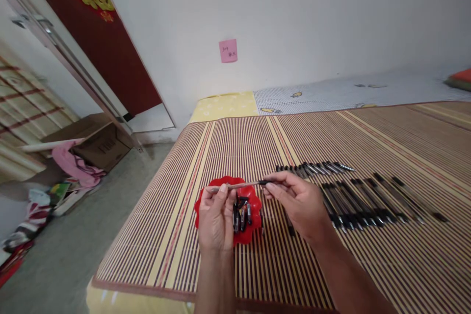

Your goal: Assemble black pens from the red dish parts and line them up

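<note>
Both hands hold one slim pen [245,185] level above a red scalloped dish [253,235]. My left hand [217,218] pinches its left part between thumb and fingers. The fingers of my right hand [298,201] are closed on its black right end. Inside the dish lie several short black pieces that look like pen caps [242,216]; my left hand hides part of the dish. To the right, a row of black pens [362,203] lies side by side on the striped mat. One more dark pen [290,225] lies partly under my right hand.
A second row of short, dark pen-like pieces [312,169] lies farther back on the striped mat [235,142], which covers a bed. A pink note [228,51] is stuck to the wall. A cardboard box [105,144] stands on the floor at left, beyond the bed's edge.
</note>
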Demonstrator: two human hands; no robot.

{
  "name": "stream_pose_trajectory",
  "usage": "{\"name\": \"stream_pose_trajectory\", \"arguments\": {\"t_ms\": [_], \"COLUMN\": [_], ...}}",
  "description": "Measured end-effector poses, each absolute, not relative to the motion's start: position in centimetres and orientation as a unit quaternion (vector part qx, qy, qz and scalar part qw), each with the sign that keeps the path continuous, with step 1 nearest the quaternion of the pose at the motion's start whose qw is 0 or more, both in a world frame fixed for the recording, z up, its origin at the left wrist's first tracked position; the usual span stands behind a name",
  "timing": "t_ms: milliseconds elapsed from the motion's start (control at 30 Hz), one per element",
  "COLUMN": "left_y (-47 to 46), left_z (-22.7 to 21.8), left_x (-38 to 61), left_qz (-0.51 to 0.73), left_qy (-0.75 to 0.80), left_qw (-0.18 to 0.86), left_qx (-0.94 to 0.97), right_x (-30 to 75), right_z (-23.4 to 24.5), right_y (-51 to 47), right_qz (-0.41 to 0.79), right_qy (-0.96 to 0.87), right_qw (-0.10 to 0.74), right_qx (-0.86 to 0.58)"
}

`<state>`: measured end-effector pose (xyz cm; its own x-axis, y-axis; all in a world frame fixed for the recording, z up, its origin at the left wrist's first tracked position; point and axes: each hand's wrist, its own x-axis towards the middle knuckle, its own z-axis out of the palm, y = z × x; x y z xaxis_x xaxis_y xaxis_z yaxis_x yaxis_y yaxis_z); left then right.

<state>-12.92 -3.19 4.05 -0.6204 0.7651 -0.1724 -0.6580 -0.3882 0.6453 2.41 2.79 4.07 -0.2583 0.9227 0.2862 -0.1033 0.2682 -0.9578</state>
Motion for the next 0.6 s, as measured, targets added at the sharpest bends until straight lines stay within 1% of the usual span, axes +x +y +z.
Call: {"name": "stream_pose_trajectory", "arguments": {"t_ms": [167, 400, 600], "left_y": [-3.3, -3.5, -3.7], "left_z": [4.1, 4.4, 4.7], "left_x": [-12.7, -11.9, -11.7], "left_qz": [0.828, 0.805, 0.801], "left_qy": [0.369, 0.373, 0.373], "left_qw": [0.410, 0.436, 0.434], "left_qx": [0.102, 0.151, 0.174], "right_x": [3.1, 2.9, 2.9], "right_z": [4.0, 4.6, 4.5], "right_y": [3.0, 2.6, 2.4], "right_qz": [0.465, 0.476, 0.487], "right_qy": [-0.659, -0.679, -0.666], "right_qw": [0.493, 0.469, 0.477], "right_qx": [-0.327, -0.304, -0.304]}}
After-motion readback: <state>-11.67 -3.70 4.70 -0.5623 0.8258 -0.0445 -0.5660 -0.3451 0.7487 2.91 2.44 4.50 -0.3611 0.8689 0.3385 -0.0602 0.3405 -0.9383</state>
